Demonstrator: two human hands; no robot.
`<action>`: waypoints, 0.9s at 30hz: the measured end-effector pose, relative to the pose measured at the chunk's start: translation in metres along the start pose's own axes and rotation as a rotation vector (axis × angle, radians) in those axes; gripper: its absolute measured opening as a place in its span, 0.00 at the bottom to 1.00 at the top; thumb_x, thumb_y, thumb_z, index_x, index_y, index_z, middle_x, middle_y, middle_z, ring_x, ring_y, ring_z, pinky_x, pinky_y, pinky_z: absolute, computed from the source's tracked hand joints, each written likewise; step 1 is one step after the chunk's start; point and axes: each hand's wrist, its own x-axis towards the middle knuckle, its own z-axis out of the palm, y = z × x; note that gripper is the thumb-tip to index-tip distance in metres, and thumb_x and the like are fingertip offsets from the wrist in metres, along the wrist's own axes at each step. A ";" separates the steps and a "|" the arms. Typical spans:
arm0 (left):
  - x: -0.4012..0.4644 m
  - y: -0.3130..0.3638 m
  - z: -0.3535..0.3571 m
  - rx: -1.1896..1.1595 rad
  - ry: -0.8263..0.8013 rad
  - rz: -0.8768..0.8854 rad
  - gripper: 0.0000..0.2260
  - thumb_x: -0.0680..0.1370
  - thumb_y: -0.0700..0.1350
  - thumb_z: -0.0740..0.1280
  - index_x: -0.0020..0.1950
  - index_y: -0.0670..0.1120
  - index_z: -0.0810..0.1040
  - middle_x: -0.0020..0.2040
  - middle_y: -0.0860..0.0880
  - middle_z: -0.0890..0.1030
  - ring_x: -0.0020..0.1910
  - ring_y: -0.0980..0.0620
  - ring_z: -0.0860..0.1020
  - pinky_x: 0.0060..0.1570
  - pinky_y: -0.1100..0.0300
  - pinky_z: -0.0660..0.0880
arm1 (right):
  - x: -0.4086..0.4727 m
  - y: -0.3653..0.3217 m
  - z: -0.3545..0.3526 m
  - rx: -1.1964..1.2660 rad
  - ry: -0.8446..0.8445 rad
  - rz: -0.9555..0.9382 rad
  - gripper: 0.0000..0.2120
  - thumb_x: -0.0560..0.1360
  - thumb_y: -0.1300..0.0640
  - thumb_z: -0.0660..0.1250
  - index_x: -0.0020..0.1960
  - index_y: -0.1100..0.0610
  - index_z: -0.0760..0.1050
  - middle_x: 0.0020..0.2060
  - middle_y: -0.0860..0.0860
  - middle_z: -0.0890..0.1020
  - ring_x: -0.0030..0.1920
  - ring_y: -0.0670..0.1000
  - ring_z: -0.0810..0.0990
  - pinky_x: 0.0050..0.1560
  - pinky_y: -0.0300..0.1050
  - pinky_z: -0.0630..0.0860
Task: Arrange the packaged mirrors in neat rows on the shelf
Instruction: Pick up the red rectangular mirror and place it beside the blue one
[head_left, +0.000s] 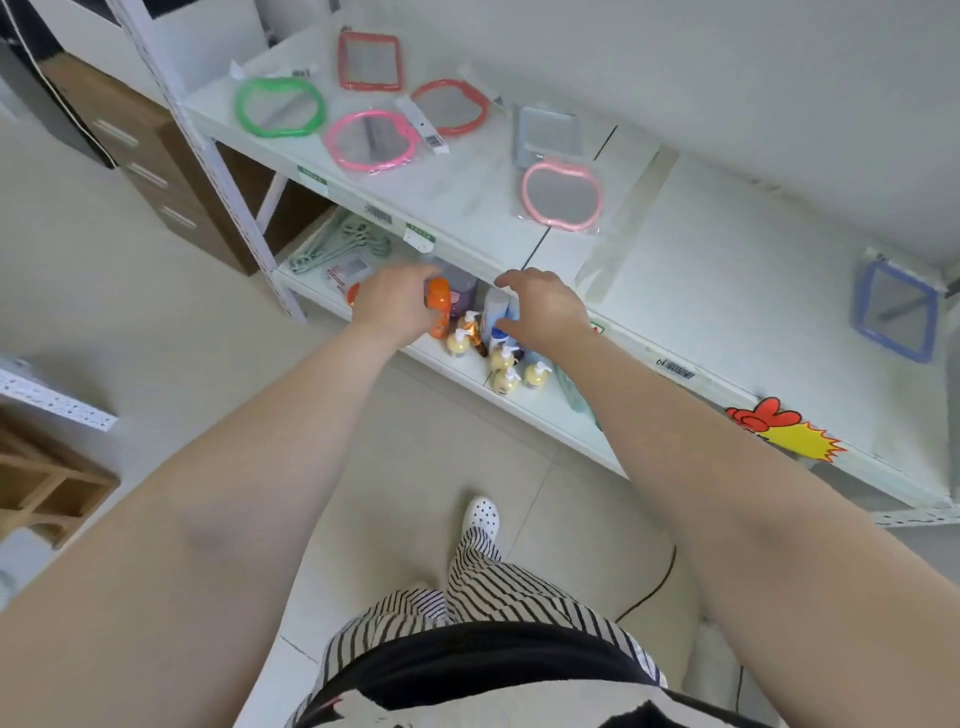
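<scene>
Your left hand (395, 306) and right hand (545, 309) hover side by side just off the front edge of the white upper shelf board (467, 192), both empty with fingers loosely spread. The packaged mirrors lie scattered flat on that glossy board in clear plastic sleeves: a green apple-shaped plastic-framed mirror (280, 106) far left, a red square-framed one (370, 61) behind, a hot-pink apple-shaped one (371, 140), a red apple-shaped one (451, 107), a grey rectangular one (548, 136) touching a pale-pink apple-shaped one (562, 195). A blue square-framed mirror (896, 312) sits well apart at the right. Bare board lies open between those last two. Small yellow pump bottles (506, 371) crowd the lower shelf beneath your hands.
</scene>
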 end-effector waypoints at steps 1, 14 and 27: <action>0.003 -0.007 -0.003 -0.001 0.007 -0.004 0.17 0.70 0.43 0.64 0.59 0.53 0.77 0.51 0.47 0.81 0.53 0.42 0.78 0.42 0.56 0.72 | 0.009 -0.007 0.001 -0.008 -0.002 -0.011 0.23 0.72 0.54 0.68 0.67 0.51 0.70 0.59 0.53 0.76 0.63 0.56 0.72 0.57 0.50 0.74; 0.115 -0.093 -0.062 0.044 0.059 -0.149 0.25 0.73 0.46 0.67 0.71 0.49 0.70 0.64 0.44 0.76 0.64 0.42 0.74 0.59 0.51 0.72 | 0.178 -0.064 -0.008 0.024 0.031 -0.137 0.25 0.73 0.53 0.67 0.69 0.50 0.69 0.62 0.52 0.76 0.65 0.54 0.71 0.58 0.49 0.72; 0.218 -0.186 -0.113 0.071 0.037 -0.071 0.25 0.74 0.45 0.67 0.72 0.49 0.69 0.65 0.42 0.76 0.64 0.41 0.73 0.60 0.50 0.72 | 0.294 -0.126 -0.012 0.019 0.059 -0.067 0.26 0.74 0.51 0.69 0.70 0.50 0.68 0.64 0.53 0.75 0.67 0.55 0.71 0.62 0.51 0.73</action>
